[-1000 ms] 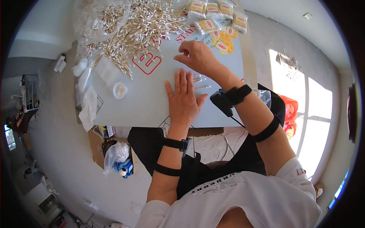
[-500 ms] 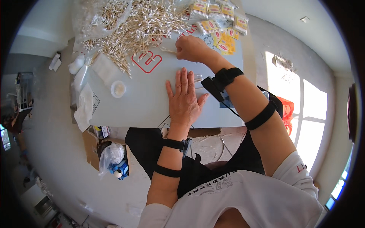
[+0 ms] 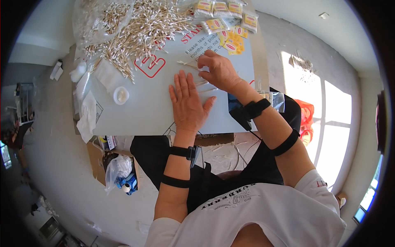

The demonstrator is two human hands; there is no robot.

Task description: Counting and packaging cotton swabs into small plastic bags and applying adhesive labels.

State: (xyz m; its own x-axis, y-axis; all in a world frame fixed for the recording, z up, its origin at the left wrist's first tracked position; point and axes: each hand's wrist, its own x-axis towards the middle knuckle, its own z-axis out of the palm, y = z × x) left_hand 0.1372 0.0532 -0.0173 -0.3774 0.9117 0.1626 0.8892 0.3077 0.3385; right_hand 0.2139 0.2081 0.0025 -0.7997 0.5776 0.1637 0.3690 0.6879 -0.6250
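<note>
A few loose cotton swabs (image 3: 208, 89) lie on the desk (image 3: 144, 117) to the right of the big swab pile (image 3: 148, 31) and nearer the person than it. Another swab or two (image 3: 184, 63), on the pile's near right side, point in toward the thumb and forefinger of the right hand (image 3: 222, 74). That grip is curled to a narrow gap; whether it has hold of the swabs at its fingertips, or only borders them, I cannot tell. The loose swabs lie under and just beside it, on its thumb side.

The left hand (image 3: 187, 108), palm down and fingers stretched, is on the person's side of the pile with nothing visible in its grip. It probably lies flat there to fence the loose swabs in, since they sit just right of its fingers.

Farther out, yellow printed cards (image 3: 233, 43) lie right of the pile, with filled swab packets (image 3: 214, 25) between them and the pile's right edge and beyond; that side seems chosen to be within the right hand's reach. A clear bag (image 3: 103, 20) covers the pile's left part, perhaps where the swabs were poured from. A round white dish (image 3: 121, 95) stands on the pile's near left side.
</note>
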